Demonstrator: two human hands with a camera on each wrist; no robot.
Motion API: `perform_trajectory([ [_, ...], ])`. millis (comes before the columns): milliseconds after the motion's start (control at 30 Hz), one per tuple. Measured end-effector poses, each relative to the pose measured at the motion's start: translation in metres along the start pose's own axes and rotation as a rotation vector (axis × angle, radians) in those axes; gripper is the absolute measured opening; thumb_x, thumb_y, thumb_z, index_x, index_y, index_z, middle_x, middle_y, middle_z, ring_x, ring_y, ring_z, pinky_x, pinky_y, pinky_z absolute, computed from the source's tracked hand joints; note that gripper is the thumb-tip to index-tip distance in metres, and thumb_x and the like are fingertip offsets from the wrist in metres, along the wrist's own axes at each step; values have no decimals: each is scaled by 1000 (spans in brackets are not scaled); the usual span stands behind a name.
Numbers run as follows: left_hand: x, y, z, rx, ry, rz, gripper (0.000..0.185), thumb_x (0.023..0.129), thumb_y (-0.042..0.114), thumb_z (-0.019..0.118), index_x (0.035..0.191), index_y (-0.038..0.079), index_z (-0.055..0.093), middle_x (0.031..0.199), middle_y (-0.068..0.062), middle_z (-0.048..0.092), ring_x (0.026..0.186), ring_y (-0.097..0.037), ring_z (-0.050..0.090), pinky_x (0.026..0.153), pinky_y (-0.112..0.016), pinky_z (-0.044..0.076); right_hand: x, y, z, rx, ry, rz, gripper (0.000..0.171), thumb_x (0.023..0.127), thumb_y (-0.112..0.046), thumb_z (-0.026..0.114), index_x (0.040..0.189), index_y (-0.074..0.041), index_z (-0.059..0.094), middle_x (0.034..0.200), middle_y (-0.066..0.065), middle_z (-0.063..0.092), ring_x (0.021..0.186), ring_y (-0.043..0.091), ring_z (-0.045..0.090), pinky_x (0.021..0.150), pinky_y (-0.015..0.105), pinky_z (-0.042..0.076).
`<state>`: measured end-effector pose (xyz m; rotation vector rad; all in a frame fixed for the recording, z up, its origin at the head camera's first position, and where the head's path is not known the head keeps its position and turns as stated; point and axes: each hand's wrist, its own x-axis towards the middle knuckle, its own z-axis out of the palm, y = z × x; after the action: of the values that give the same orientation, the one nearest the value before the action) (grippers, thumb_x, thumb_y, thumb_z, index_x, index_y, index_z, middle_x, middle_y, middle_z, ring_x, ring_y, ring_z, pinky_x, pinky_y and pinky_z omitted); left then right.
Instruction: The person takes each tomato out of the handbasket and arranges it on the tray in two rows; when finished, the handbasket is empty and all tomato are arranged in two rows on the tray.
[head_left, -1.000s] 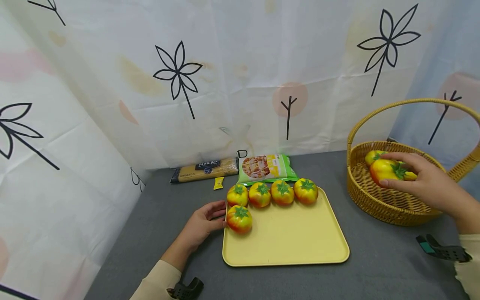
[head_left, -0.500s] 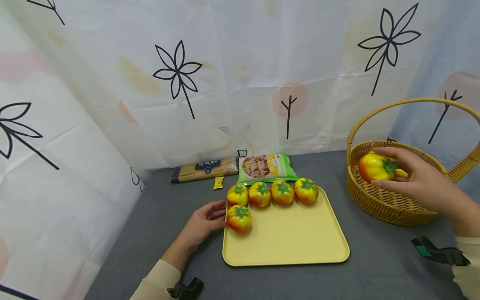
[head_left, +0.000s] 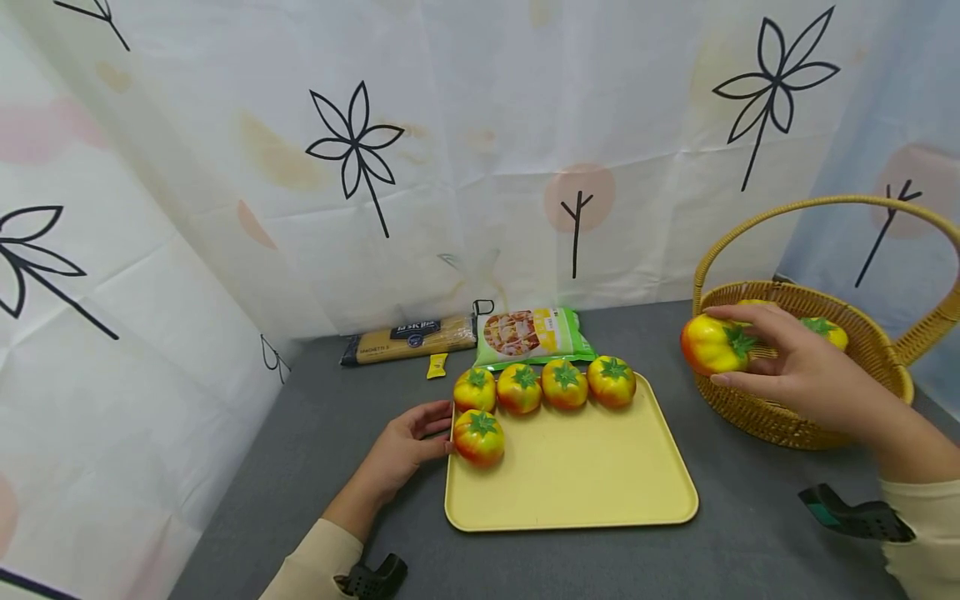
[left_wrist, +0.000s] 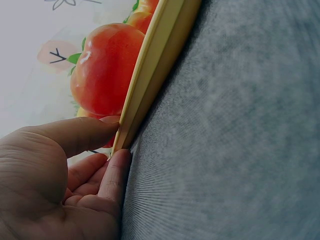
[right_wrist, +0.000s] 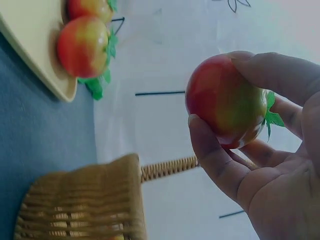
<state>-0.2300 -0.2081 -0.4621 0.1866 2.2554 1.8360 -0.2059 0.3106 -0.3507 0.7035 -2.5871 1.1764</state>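
Observation:
My right hand [head_left: 795, 375] grips a yellow-red tomato [head_left: 708, 344] [right_wrist: 227, 100] in the air over the left rim of a wicker basket [head_left: 795, 417]. Another tomato [head_left: 825, 331] lies inside the basket. A yellow tray [head_left: 585, 475] carries a row of tomatoes [head_left: 543, 385] at its far edge and one more tomato [head_left: 478, 437] [left_wrist: 102, 70] near its left edge. My left hand [head_left: 408, 442] pinches the tray's left rim [left_wrist: 145, 80] between thumb and fingers [left_wrist: 112, 175], right beside that tomato.
A spaghetti pack [head_left: 411, 339], a small yellow sachet [head_left: 437, 366] and a green snack bag [head_left: 532, 333] lie behind the tray on the grey table [head_left: 750, 533]. A patterned white cloth [head_left: 450, 150] walls the back and left. The basket's tall handle [head_left: 825, 208] arches over it.
My right hand has lifted the tomato out of the basket and carried it left past the rim. The left hand and the tray stay still.

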Motion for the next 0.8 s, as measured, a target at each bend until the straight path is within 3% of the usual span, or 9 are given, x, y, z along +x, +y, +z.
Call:
perform_trajectory([
  [200, 0, 0, 1, -6, 5, -8, 71, 96, 3, 83, 158, -4, 51, 158, -20, 54, 142, -36, 54, 108, -39, 53, 3, -4, 11, 11, -37, -42, 77, 92, 6, 85, 159, -6, 50, 150, 12, 47, 113, 6, 53, 78, 17, 57],
  [433, 1, 0, 1, -6, 9, -7, 71, 96, 3, 84, 158, -4, 51, 157, -20, 54, 141, -36, 55, 108, -39, 53, 6, -11, 28, 28, -64, -51, 76, 93, -2, 88, 159, -7, 51, 154, 17, 48, 131, 39, 53, 82, 18, 57],
  [667, 0, -1, 0, -6, 3, -5, 71, 96, 4, 84, 158, -4, 51, 158, -20, 54, 142, -36, 55, 108, -39, 53, 10, -16, 52, 23, -80, -166, 70, 90, -4, 91, 152, -9, 59, 142, 9, 58, 114, 10, 58, 75, 30, 63],
  [800, 0, -1, 0, -3, -2, -1, 71, 97, 5, 84, 159, -4, 50, 158, -20, 53, 142, -36, 54, 108, -39, 53, 11, -20, 65, 49, -123, -155, 67, 92, -10, 91, 151, -11, 61, 144, 10, 58, 117, 18, 58, 75, 33, 64],
])
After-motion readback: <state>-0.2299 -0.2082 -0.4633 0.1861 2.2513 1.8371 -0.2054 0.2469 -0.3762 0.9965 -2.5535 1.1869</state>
